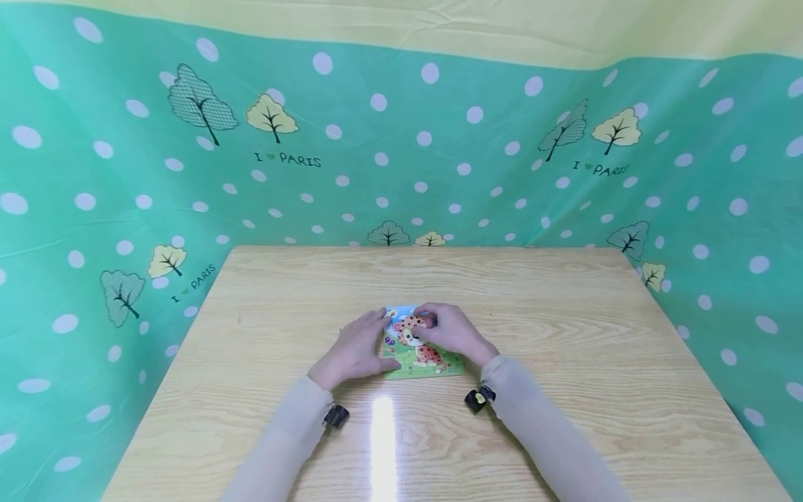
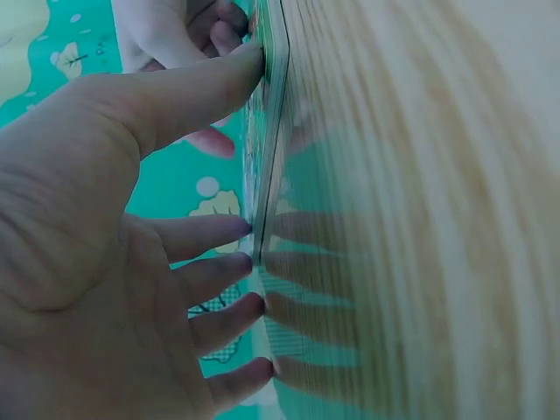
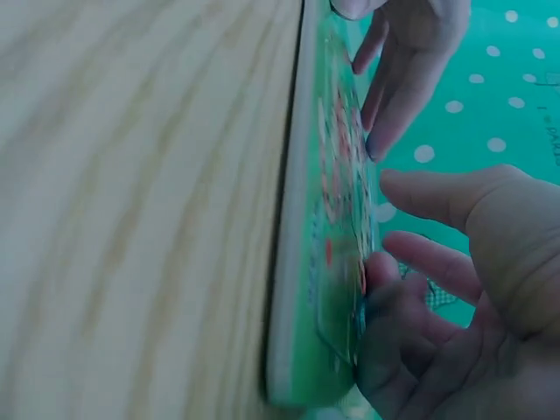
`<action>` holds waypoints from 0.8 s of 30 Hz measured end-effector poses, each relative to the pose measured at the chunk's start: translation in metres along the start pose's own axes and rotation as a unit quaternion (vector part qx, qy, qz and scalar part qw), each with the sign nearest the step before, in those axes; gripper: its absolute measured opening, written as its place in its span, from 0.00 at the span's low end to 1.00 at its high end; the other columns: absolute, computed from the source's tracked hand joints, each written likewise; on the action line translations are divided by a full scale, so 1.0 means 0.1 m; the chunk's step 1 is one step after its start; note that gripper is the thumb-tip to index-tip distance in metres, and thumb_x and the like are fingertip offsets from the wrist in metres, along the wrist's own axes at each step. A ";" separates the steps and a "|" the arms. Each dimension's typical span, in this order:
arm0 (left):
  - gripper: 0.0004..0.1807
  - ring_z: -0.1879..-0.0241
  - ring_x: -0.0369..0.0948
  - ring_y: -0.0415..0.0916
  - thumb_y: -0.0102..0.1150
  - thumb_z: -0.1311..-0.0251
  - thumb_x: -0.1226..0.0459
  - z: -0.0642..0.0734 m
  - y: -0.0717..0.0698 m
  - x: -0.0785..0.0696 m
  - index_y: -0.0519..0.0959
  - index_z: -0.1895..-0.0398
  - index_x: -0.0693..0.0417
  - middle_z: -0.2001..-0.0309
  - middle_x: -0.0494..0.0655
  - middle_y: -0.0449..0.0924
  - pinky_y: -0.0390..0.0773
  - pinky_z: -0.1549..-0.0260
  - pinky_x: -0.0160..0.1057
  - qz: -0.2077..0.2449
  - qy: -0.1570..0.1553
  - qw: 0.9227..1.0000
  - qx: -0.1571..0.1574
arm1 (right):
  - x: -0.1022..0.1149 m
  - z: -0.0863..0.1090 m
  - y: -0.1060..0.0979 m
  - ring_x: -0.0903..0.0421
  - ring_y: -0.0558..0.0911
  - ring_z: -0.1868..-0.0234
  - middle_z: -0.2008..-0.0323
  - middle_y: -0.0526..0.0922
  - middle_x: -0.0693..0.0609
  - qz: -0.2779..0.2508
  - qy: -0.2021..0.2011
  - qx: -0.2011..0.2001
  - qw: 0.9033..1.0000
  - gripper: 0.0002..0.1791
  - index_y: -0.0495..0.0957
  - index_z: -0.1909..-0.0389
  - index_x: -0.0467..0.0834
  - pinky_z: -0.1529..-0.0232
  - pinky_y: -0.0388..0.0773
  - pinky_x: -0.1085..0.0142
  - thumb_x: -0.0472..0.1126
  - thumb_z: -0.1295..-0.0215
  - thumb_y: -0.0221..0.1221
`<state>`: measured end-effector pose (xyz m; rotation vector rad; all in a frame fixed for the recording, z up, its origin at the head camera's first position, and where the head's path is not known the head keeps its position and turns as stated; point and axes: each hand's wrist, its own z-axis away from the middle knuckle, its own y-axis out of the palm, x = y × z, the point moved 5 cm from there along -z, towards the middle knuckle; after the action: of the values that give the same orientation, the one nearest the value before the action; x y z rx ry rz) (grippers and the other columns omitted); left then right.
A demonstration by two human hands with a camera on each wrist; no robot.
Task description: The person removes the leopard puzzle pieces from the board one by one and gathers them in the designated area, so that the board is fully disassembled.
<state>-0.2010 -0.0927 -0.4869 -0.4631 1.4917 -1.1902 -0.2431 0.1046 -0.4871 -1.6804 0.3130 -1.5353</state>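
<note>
A flat picture puzzle point(image 1: 417, 366) with a spotted leopard cub on green grass and blue sky lies on the wooden table. My left hand point(image 1: 356, 351) spans its left side. In the left wrist view the thumb point(image 2: 236, 74) touches the near edge, and the other fingers reach straight to the far corner and tabletop. My right hand point(image 1: 456, 333) lies over the upper right of the picture, covering part of the cub's head. In the right wrist view its thumb point(image 3: 429, 194) reaches to the picture face, while bent fingers point(image 3: 385, 337) touch the board's far side.
The light wooden table point(image 1: 263, 293) stretches around the puzzle, with a bright light reflection point(image 1: 384, 446) in front of it. A green polka-dot cloth point(image 1: 351, 188) hangs behind and at both sides. Each wrist wears a small black camera point(image 1: 337, 417).
</note>
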 end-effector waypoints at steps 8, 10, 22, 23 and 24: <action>0.55 0.16 0.60 0.51 0.77 0.44 0.45 -0.01 -0.01 -0.03 0.63 0.18 0.58 0.14 0.57 0.53 0.53 0.18 0.68 -0.003 -0.015 1.000 0.013 | 0.05 -0.09 0.06 0.51 0.86 0.59 0.56 0.90 0.47 0.052 0.010 0.019 0.998 0.31 0.81 0.32 0.48 0.53 0.86 0.54 0.56 0.32 0.71; 0.55 0.16 0.61 0.52 0.77 0.44 0.45 -0.01 -0.01 -0.04 0.63 0.18 0.58 0.15 0.58 0.54 0.54 0.18 0.68 -0.004 -0.016 1.000 0.014 | 0.08 -0.10 0.07 0.46 0.86 0.42 0.42 0.88 0.46 0.054 0.011 0.025 0.998 0.33 0.80 0.31 0.48 0.36 0.83 0.47 0.57 0.33 0.71; 0.59 0.17 0.61 0.55 0.80 0.47 0.44 -0.05 -0.02 -0.04 0.62 0.17 0.58 0.15 0.57 0.55 0.59 0.20 0.68 -0.014 -0.032 0.999 0.014 | 0.26 -0.26 0.06 0.49 0.86 0.50 0.44 0.89 0.47 0.090 0.031 0.089 0.991 0.34 0.81 0.34 0.48 0.42 0.85 0.51 0.53 0.40 0.78; 0.60 0.17 0.61 0.55 0.80 0.48 0.43 -0.05 -0.02 -0.04 0.61 0.17 0.59 0.15 0.57 0.56 0.59 0.21 0.69 -0.013 -0.032 0.999 0.013 | 0.27 -0.27 0.06 0.51 0.86 0.55 0.48 0.90 0.47 0.092 0.036 0.096 0.990 0.35 0.81 0.35 0.47 0.46 0.85 0.53 0.53 0.41 0.79; 0.60 0.17 0.61 0.55 0.80 0.48 0.43 -0.06 -0.02 -0.04 0.61 0.17 0.59 0.15 0.58 0.55 0.59 0.21 0.69 -0.014 -0.034 0.999 0.013 | 0.28 -0.29 0.06 0.52 0.85 0.59 0.53 0.90 0.48 0.094 0.042 0.102 0.989 0.35 0.81 0.36 0.47 0.50 0.85 0.55 0.52 0.43 0.80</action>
<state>-0.2051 -0.0875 -0.4841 -0.5038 1.4154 -1.2030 -0.2616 0.0705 -0.4733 -1.3900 0.3370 -1.4489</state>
